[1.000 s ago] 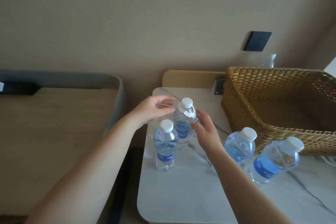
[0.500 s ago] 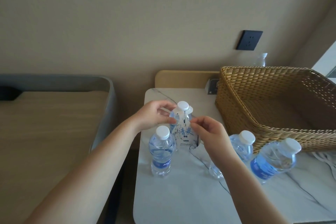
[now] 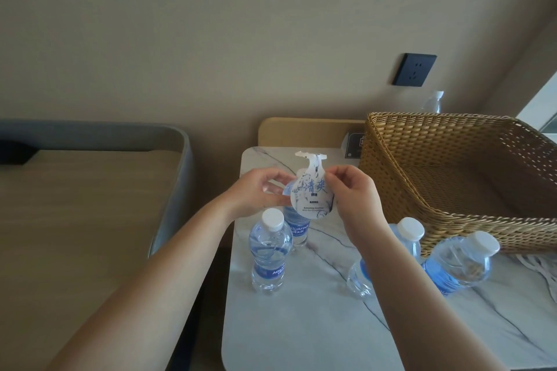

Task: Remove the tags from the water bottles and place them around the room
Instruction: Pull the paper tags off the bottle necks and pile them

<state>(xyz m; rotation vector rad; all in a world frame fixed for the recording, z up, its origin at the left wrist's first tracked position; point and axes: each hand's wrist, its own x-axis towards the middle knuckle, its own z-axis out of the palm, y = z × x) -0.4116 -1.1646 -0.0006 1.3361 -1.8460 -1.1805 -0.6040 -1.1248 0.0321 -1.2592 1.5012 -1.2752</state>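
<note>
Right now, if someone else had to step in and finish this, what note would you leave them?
Left hand and right hand each pinch an edge of the paper tag, held up over the marble table.
The bottle behind the tag is partly hidden; the tag looks lifted off its neck.
Near-left bottle stands upright. Two bottles at right stand in front of the wicker basket. No tags show on these three.
Done: seemingly one tag off.
Left: put the tag down, then place the bottles around the room.

Beige wall (image 3: 211,39) (black socket (image 3: 415,70)) behind marble table (image 3: 301,325).
</note>
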